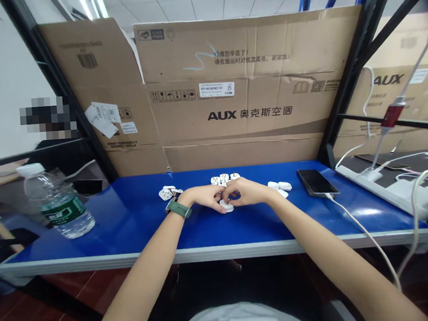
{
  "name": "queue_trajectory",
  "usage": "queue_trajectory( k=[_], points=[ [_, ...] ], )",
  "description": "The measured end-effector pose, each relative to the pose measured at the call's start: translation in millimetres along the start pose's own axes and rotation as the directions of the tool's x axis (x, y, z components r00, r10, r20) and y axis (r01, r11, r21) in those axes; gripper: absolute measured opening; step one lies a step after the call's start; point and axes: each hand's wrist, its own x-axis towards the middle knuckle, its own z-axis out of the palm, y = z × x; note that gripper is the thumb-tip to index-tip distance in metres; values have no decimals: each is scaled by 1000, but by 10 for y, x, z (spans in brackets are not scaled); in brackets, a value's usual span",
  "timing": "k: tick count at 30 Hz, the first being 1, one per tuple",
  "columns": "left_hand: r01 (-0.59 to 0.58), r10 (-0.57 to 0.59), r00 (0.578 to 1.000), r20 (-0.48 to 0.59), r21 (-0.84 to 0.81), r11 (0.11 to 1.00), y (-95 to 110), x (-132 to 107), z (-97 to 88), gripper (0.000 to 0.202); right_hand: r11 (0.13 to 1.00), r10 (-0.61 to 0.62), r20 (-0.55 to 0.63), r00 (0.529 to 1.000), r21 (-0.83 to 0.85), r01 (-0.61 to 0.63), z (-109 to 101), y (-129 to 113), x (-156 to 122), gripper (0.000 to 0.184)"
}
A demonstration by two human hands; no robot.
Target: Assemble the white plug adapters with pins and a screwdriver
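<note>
My left hand, with a dark green watch on the wrist, curves round the left side of a small white plug part on the blue tabletop. Its thumb and fingers are closed at the edge of that part. From the other side my right hand bends over it, thumb and forefinger pinched at its top. Fingers hide much of the part and whatever small piece may be between them. Just behind the hands stand several white plug parts with metal pins.
More white pieces lie at the left and smooth white covers at the right. A phone on a cable lies farther right, by a white power strip. A water bottle stands at left. Cardboard walls the back. A person is beyond.
</note>
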Motion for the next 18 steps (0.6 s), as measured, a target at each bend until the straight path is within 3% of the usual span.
queue_trajectory(
  k=[18],
  points=[
    [-48, 48, 999, -11, -20, 999, -27, 8, 14, 59, 994, 110, -11, 994, 31, -109, 12, -41, 15, 20]
  ],
)
